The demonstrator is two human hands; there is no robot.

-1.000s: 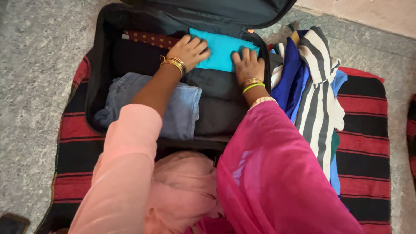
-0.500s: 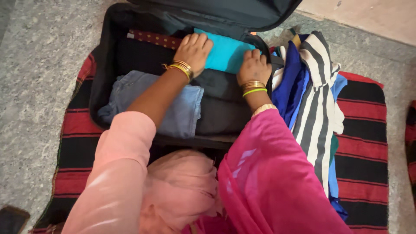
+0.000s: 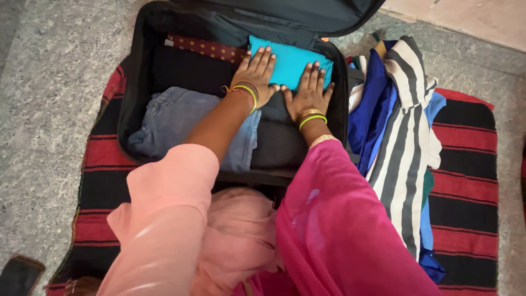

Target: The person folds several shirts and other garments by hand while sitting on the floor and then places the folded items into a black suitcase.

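Both hands are down flat inside the open black suitcase [image 3: 127,104], and this reads as the pressing-down step: a folded turquoise garment [image 3: 290,61] lies at the far end of the case, under the raised lid [image 3: 296,13], and the person is smoothing it into place. The left hand [image 3: 256,74] lies palm down with fingers spread, covering the garment's near left corner. The right hand [image 3: 308,92] lies beside it, thumbs almost meeting, fingertips on the turquoise cloth and the heel of the palm on the dark folded clothing [image 3: 276,140] below. Neither grip is closed on anything; both are fully open and simply bearing down on the fabric.

To the left in the case sits a folded pair of blue jeans [image 3: 175,118], and a dark red dotted cloth [image 3: 205,48] runs along the far wall. Just outside the case on the right, a heap of clothes waits on the red and black striped mat [image 3: 466,164]: a black and white striped shirt [image 3: 402,137] on top, a blue garment [image 3: 368,109] tucked against it.

By the look of it, the turquoise piece is seated. The next move would call for lifting the palms without dragging the fold loose, then a reach across to the right for the heap.
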